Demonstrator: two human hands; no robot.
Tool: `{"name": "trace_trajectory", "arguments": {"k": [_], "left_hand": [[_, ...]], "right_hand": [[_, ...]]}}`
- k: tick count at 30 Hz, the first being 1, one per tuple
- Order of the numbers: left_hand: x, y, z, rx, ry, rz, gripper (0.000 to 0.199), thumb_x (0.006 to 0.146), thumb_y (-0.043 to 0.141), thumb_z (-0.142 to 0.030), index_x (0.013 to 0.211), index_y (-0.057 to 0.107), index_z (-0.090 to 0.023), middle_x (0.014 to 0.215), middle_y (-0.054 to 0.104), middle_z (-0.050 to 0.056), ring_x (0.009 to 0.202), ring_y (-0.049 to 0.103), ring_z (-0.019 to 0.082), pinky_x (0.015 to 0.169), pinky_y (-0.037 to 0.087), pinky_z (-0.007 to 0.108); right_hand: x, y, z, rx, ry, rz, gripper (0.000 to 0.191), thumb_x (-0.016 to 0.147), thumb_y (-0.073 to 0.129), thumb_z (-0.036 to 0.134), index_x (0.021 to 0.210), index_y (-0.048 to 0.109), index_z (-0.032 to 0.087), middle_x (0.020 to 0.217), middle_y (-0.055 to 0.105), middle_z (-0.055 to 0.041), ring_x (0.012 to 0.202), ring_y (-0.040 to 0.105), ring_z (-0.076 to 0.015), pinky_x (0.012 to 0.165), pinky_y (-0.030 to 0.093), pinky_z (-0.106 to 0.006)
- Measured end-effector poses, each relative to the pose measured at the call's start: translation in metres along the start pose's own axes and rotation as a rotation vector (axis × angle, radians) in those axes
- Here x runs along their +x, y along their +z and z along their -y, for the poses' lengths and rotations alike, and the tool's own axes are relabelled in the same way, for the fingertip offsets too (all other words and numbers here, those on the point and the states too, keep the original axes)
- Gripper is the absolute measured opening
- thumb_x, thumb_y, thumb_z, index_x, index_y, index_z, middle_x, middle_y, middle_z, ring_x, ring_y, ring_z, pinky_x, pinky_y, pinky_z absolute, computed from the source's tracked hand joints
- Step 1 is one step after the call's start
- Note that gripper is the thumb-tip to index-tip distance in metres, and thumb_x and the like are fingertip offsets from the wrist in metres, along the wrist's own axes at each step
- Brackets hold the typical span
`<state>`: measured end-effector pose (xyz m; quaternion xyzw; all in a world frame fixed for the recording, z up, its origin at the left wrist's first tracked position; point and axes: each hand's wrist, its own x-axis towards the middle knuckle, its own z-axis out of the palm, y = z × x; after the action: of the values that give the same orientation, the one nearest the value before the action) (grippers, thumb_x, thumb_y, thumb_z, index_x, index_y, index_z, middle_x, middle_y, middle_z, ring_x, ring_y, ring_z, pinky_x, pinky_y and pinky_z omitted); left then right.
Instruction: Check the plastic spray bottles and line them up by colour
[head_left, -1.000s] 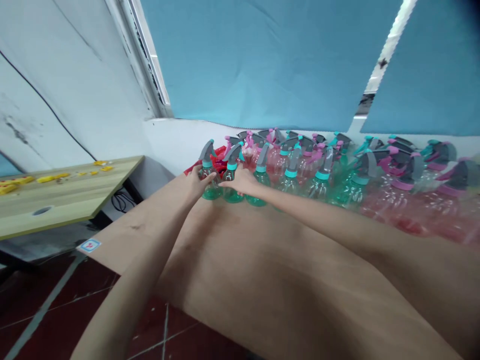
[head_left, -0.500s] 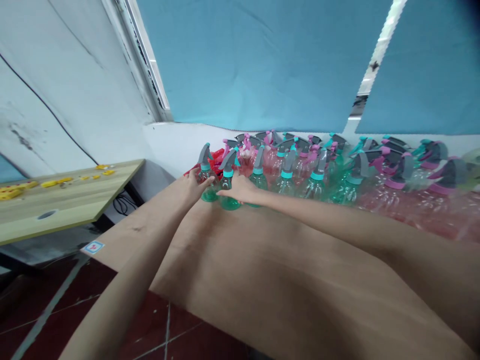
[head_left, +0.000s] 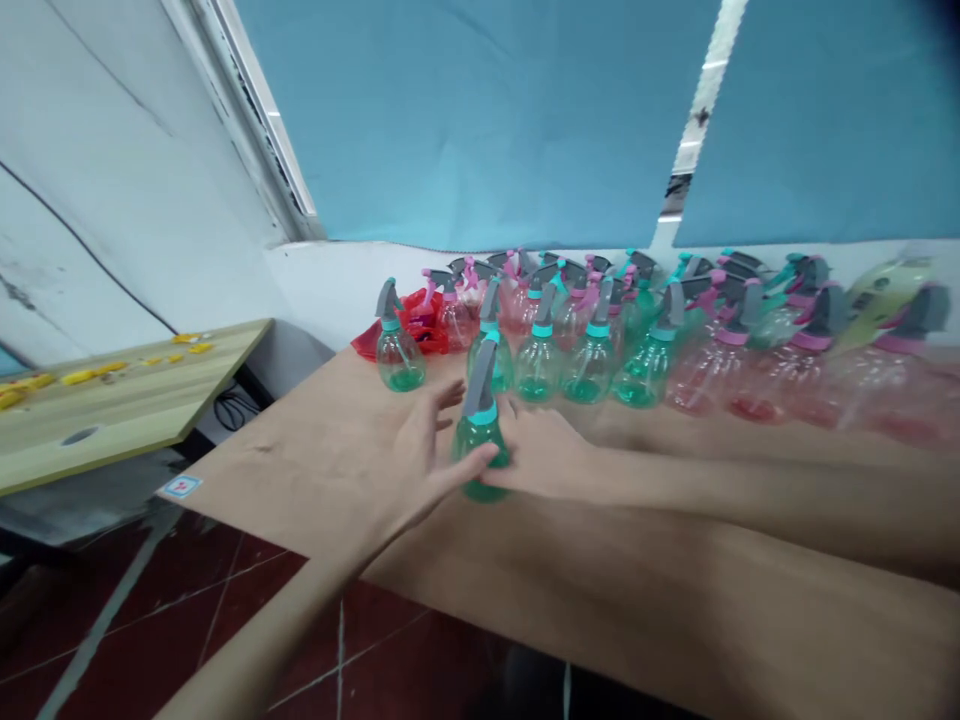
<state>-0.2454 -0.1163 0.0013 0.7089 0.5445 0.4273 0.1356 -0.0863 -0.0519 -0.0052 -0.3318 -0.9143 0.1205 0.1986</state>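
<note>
Green spray bottle (head_left: 478, 425) now out of the bottle row (head_left: 589, 365), nearer over the desk (head_left: 292, 450), right hand (head_left: 544, 452) grip clamped on it, left hand (head_left: 420, 455) closure unclear, so likely free to handle.

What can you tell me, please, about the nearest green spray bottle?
The bottle has a rounded, translucent green body that looks like plastic, a turquoise collar and a grey head. It is roughly upright, nearer than the other bottles, on or above the table. The right grip holds its side; the thumb of the left grip crosses its front.
</note>
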Motion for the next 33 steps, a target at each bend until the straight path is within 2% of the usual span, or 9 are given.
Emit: {"name": "trace_trajectory", "arguments": {"k": [3,8,11,17,21,24,27,30,33], "left_hand": [[0.011,0.021,-0.026,-0.035,0.032,0.030,0.063,0.073,0.069,-0.040,0.127,0.042,-0.022,0.121,0.057,0.010,0.105,0.060,0.026,0.090,0.052,0.044],[0.027,0.062,-0.061,-0.257,0.000,0.060,0.049,0.076,0.067,-0.035,0.119,0.047,-0.024,0.119,0.060,0.007,0.099,0.063,0.022,0.087,0.055,0.039],[0.031,0.090,-0.077,-0.302,-0.031,0.080,0.042,0.079,0.064,-0.030,0.117,0.048,-0.024,0.119,0.060,0.006,0.097,0.064,0.021,0.090,0.053,0.041],[0.044,0.147,-0.101,-0.393,-0.002,0.096,0.034,0.086,0.055,-0.030,0.119,0.049,-0.025,0.125,0.057,0.007,0.115,0.055,0.023,0.102,0.043,0.045],[0.055,0.177,-0.115,-0.389,0.037,0.137,0.036,0.083,0.056,-0.027,0.118,0.051,-0.023,0.118,0.060,0.008,0.110,0.058,0.024,0.099,0.044,0.045],[0.065,0.190,-0.119,-0.395,0.058,0.157,0.031,0.079,0.055,-0.021,0.110,0.055,-0.021,0.096,0.064,0.005,0.095,0.061,0.021,0.088,0.049,0.040],[0.076,0.197,-0.117,-0.386,0.085,0.171,0.020,0.076,0.054,-0.019,0.096,0.057,-0.019,0.079,0.060,0.001,0.082,0.060,0.018,0.078,0.050,0.034],[0.087,0.199,-0.114,-0.374,0.091,0.191,0.012,0.076,0.053,-0.018,0.088,0.056,-0.019,0.069,0.055,-0.002,0.067,0.055,0.015,0.069,0.049,0.031],[0.096,0.200,-0.111,-0.349,0.091,0.215,0.011,0.076,0.051,-0.015,0.084,0.055,-0.021,0.064,0.052,-0.003,0.058,0.049,0.013,0.063,0.046,0.029]], "right_hand": [[-0.030,-0.007,-0.002,0.044,-0.003,0.002,0.067,0.072,0.059,0.058,0.125,0.045,0.020,0.110,0.061,-0.0139,0.089,0.063,-0.0337,0.069,0.050,-0.046],[-0.073,-0.019,-0.019,0.030,0.024,-0.008,0.064,0.070,0.059,0.065,0.115,0.057,0.019,0.099,0.062,-0.0151,0.081,0.063,-0.0347,0.063,0.050,-0.049],[-0.093,-0.028,-0.038,0.037,0.046,-0.046,0.069,0.070,0.057,0.067,0.116,0.056,0.016,0.100,0.062,-0.0161,0.079,0.064,-0.0340,0.061,0.051,-0.048],[-0.126,-0.045,-0.083,-0.017,0.103,-0.125,0.081,0.069,0.052,0.075,0.124,0.049,0.015,0.107,0.060,-0.0173,0.079,0.064,-0.0339,0.062,0.052,-0.049],[-0.150,-0.065,-0.117,0.037,0.055,-0.089,0.078,0.071,0.053,0.074,0.123,0.049,0.016,0.112,0.060,-0.0173,0.094,0.062,-0.0359,0.076,0.051,-0.051],[-0.170,-0.084,-0.145,0.154,0.010,-0.033,0.064,0.082,0.049,0.064,0.127,0.046,0.018,0.121,0.059,-0.0156,0.106,0.058,-0.0332,0.087,0.048,-0.050],[-0.188,-0.093,-0.174,0.149,0.127,-0.046,0.050,0.091,0.041,0.053,0.127,0.047,0.019,0.125,0.057,-0.0141,0.112,0.056,-0.0301,0.093,0.046,-0.050],[-0.195,-0.082,-0.203,0.082,0.239,-0.060,0.042,0.092,0.043,0.048,0.121,0.053,0.019,0.121,0.060,-0.0128,0.111,0.057,-0.0286,0.094,0.046,-0.049],[-0.187,-0.058,-0.224,0.024,0.177,-0.093,0.047,0.089,0.051,0.046,0.126,0.051,0.018,0.130,0.055,-0.0139,0.121,0.051,-0.0288,0.100,0.043,-0.048]]}}
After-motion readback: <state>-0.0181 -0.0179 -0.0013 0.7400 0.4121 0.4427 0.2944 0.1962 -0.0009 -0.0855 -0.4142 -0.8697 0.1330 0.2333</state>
